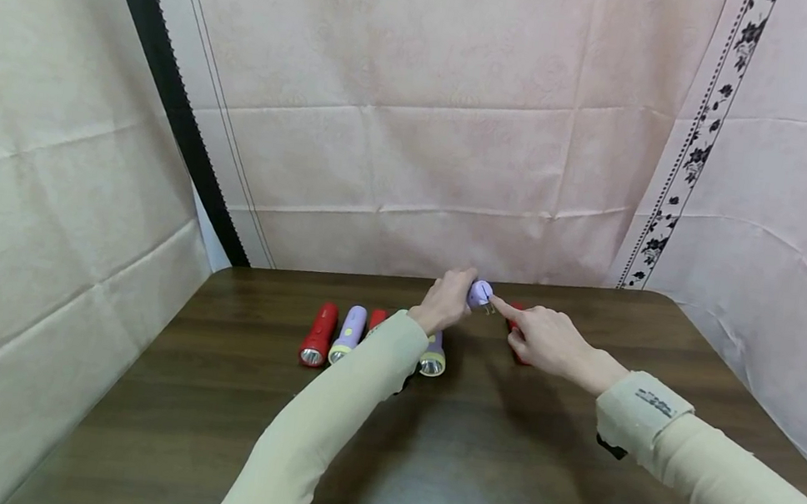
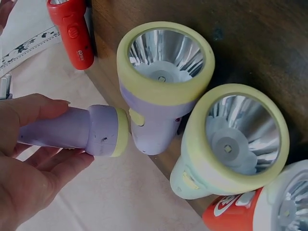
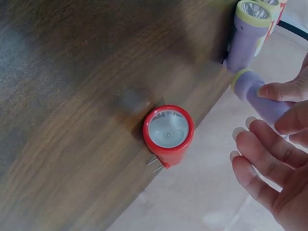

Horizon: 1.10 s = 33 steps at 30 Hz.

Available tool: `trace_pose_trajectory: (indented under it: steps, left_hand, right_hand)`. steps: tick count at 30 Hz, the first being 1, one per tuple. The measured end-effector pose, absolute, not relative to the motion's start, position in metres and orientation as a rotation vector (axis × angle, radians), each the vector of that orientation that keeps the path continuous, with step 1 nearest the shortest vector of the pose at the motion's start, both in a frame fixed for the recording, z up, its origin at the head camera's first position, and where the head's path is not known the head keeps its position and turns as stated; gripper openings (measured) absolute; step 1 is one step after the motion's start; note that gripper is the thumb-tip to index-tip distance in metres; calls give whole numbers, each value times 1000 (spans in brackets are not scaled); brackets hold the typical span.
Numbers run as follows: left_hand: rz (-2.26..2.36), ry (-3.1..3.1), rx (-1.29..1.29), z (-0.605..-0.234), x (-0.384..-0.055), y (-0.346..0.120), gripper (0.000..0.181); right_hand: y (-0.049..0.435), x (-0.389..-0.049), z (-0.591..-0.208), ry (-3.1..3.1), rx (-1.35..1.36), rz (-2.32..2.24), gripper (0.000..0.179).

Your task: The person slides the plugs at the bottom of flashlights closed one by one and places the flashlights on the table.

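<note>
My left hand (image 1: 446,301) grips a purple flashlight (image 2: 72,127) with a pale yellow rim, held above the far edge of the table. Metal plug prongs stick out at its tail end, facing my right hand (image 1: 549,341). The right index finger is extended and its tip touches that tail end; in the right wrist view the other fingers (image 3: 260,154) are spread and loosely bent, holding nothing. Beneath the right hand lies a red flashlight (image 3: 168,132), lens toward me, with two prongs out at its side.
Left of the hands several flashlights lie in a row, lenses toward me: a red one (image 1: 320,334), a purple one (image 1: 350,332) and others partly behind my left arm, including a purple one (image 2: 159,96) and a pale green one (image 2: 197,163). Cloth (image 1: 415,161) hangs behind the wooden table (image 1: 466,478).
</note>
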<state>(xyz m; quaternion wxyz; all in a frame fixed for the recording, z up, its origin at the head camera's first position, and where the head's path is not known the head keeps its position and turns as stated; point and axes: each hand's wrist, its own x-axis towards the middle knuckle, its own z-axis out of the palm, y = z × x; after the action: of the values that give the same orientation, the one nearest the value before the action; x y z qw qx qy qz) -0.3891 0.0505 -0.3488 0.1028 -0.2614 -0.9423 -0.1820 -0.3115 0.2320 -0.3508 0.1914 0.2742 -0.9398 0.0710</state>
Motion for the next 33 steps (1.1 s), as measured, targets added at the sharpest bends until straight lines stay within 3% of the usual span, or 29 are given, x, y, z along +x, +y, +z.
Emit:
trace_pose_trajectory:
  steps: [33]
  left_hand:
    - [-554,-2789,-853,-349,-382,60,25]
  right_hand:
    - [225,-309,-342,-2565,720,137,58]
